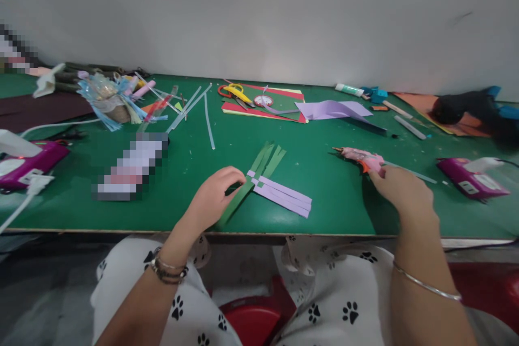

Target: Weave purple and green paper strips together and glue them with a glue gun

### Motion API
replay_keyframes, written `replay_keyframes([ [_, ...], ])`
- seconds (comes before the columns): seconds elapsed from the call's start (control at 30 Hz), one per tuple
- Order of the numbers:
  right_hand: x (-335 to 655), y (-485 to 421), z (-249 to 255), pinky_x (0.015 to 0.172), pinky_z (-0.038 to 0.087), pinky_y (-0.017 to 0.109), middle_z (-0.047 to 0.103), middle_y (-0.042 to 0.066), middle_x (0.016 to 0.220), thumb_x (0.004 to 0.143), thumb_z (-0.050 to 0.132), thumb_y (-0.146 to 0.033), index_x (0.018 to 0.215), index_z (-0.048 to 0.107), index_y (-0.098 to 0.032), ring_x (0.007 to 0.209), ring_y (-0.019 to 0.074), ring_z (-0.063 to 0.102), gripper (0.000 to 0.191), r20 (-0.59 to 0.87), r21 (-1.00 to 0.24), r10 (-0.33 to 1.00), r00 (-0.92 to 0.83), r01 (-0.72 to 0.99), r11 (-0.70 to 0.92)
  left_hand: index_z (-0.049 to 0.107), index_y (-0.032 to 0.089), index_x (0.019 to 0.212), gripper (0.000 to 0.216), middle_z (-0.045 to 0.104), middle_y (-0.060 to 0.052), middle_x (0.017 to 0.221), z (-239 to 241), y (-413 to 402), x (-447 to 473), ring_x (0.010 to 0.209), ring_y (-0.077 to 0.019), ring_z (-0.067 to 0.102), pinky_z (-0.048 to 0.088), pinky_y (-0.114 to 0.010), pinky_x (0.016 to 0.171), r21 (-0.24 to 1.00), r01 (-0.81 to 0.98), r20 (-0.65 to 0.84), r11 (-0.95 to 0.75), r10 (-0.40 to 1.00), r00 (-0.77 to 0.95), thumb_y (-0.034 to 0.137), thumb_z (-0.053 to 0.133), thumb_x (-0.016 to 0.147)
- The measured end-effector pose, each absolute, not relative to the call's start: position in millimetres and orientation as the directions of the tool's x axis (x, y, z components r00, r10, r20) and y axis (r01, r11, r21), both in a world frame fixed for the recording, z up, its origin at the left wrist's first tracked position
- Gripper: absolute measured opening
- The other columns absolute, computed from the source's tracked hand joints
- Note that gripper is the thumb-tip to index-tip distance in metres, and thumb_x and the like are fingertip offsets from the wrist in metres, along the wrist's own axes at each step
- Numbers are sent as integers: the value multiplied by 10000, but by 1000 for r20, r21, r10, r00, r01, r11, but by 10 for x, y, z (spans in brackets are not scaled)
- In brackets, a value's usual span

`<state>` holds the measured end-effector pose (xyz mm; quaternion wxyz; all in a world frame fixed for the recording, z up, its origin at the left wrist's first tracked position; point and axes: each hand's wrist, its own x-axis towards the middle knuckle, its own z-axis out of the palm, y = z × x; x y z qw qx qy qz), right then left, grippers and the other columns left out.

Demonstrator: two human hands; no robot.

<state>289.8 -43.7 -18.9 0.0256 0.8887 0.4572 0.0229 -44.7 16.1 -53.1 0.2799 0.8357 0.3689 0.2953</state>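
In the head view my left hand [217, 194] is closed, pinching a green paper strip [236, 203] near the table's front edge. That strip crosses several lilac paper strips [288, 198], which are interlaced with other green paper strips [270, 161] that fan out toward the back. My right hand [405, 192] is wrapped round the handle end of a pink hot glue gun [360, 158] with an orange trigger. The gun's metal nozzle points left, and a clear glue stick [413, 173] extends from its back. A gap of bare table separates the gun from the woven strips.
On the green table [194, 173] lie a blurred-out phone [133, 167], yellow-handled scissors [237, 93], coloured paper sheets [279, 108] and a glue tube [349, 90]. Purple power strips [472, 178] sit at both sides, with white cables at left. A wall stands behind.
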Motion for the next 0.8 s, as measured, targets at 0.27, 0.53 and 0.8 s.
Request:
replay_keyframes([
  [0.27, 2868, -428, -181, 583, 449, 441, 624, 270, 928, 832, 264, -394, 919, 634, -42, 824, 406, 606, 518, -14, 47, 817, 577, 816, -576, 549, 177, 926, 239, 687, -37, 782, -511, 65, -323, 722, -161, 639, 492, -255, 681, 902, 286, 185, -324, 887, 423, 340, 388, 858],
  [0.53, 2824, -432, -141, 592, 452, 440, 624, 280, 946, 825, 277, -378, 940, 632, -17, 815, 403, 606, 519, -21, 55, 805, 593, 805, -591, 589, 177, 1032, 310, 600, -82, 1165, -526, 82, -351, 1104, -212, 524, 379, -392, 959, 547, 504, 259, -668, 708, 657, 254, 330, 880],
  [0.8, 2874, -428, -196, 573, 458, 421, 637, 231, 922, 834, 275, -397, 931, 641, -88, 808, 372, 617, 489, -2, 71, 799, 601, 797, -600, 517, 185, 1202, 383, 489, -69, 1308, -630, 125, -339, 1243, -222, 385, 271, -456, 1033, 387, 621, 152, -681, 712, 686, 331, 314, 912],
])
